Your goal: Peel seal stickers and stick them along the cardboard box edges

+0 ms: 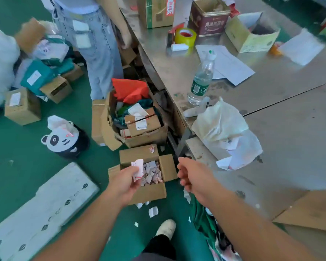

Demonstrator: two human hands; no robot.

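Note:
My left hand [125, 182] holds crumpled white sticker backing paper [137, 168] over a small open cardboard box [149, 194] on the green floor. Inside that box lie several paper scraps [152, 173]. My right hand [191, 175] hovers to the right of the box, beside the table edge, with its fingers loosely curled and nothing in them. A flat sheet of cardboard [312, 211] lies on the steel table at the lower right.
A steel table [290, 117] fills the right side, with a water bottle [201, 80], a white plastic bag [222, 125], yellow tape [185, 36], a tin and boxes. A person in jeans [96, 46] stands ahead. A bigger waste box [139, 119], a panda bin [66, 138] and parcels sit on the floor.

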